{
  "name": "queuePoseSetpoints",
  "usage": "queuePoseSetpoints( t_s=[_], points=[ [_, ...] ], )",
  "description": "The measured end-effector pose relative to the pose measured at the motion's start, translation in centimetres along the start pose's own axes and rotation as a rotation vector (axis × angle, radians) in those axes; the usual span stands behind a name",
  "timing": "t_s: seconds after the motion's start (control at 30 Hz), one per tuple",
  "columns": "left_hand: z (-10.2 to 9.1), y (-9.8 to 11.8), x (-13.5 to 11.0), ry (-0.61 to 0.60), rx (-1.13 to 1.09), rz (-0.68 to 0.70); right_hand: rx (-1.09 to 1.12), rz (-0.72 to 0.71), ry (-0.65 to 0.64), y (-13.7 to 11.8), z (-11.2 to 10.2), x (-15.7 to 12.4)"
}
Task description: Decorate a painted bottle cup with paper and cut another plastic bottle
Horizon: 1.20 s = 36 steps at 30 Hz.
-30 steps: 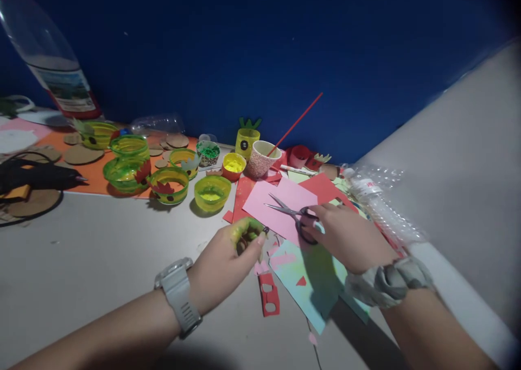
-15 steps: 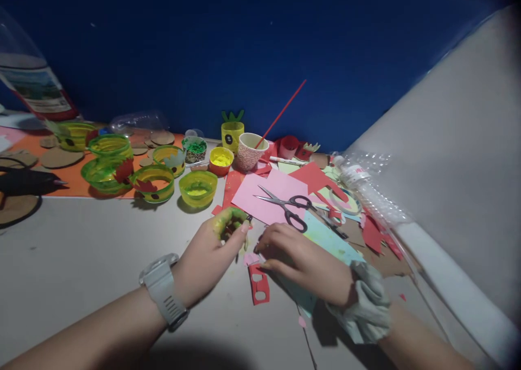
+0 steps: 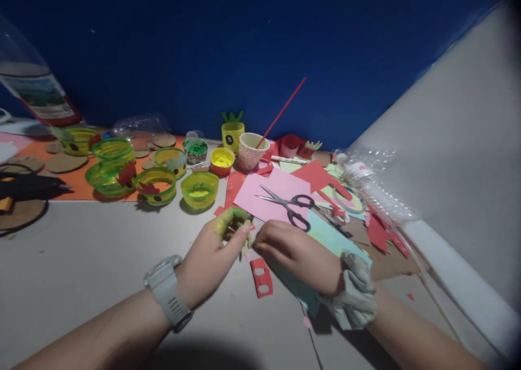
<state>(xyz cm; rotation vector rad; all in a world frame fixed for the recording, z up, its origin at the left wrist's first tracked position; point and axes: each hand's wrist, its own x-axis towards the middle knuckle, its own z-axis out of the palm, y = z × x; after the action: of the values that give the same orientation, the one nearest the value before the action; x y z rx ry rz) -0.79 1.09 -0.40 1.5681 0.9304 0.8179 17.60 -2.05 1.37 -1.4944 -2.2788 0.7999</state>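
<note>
My left hand (image 3: 222, 245), green and yellow paint on its fingers, curls closed with thumb against fingertips. A small piece with dark and red bits shows at its tips, too small to name. Close beside it, the fingertips of my right hand (image 3: 291, 250) are pinched together; whatever lies in them is hidden. Just below the hands lies a red paper strip (image 3: 261, 279) with two holes. Black-handled scissors (image 3: 290, 203), blades spread, rest on pink paper (image 3: 254, 191) beyond my right hand. Light blue paper (image 3: 337, 240) lies partly under that hand.
Several green-yellow painted bowls (image 3: 199, 191) stand at left, some on orange paper (image 3: 118, 193). A yellow paint cup (image 3: 222, 161) and a patterned cup (image 3: 252, 152) with a red stick are at the back. A plastic bottle (image 3: 362, 174) lies right; a blue wall (image 3: 195, 44) rises behind.
My right hand has shifted left towards my left hand, and its fingers have drawn together into a pinch. The left hand keeps its hold. The view has shifted slightly.
</note>
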Motion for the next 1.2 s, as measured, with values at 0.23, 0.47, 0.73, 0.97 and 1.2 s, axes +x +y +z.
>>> queuePoseSetpoints(
  t_s=[0.23, 0.47, 0.73, 0.97, 1.2],
  points=[
    [-0.1, 0.3, 0.2, -0.003, 0.014, 0.074, 0.516, 0.231, 0.204, -0.4, -0.7, 0.7],
    [0.1, -0.1, 0.1, -0.007, 0.011, 0.163, 0.533, 0.232, 0.236, -0.8, 0.0, 1.2],
    [0.0, 0.3, 0.0, 0.019, 0.156, 0.236, 0.739, 0.278, 0.312, -1.1, 1.1, 1.0],
    [0.2, 0.3, -0.2, 0.085, 0.224, 0.312, 0.949, 0.312, 0.390, -1.6, 1.6, 0.9],
    [0.1, 0.0, -0.3, 0.119, 0.239, 0.412, 0.971, 0.314, 0.376, -1.4, 1.6, 0.9]
  ],
)
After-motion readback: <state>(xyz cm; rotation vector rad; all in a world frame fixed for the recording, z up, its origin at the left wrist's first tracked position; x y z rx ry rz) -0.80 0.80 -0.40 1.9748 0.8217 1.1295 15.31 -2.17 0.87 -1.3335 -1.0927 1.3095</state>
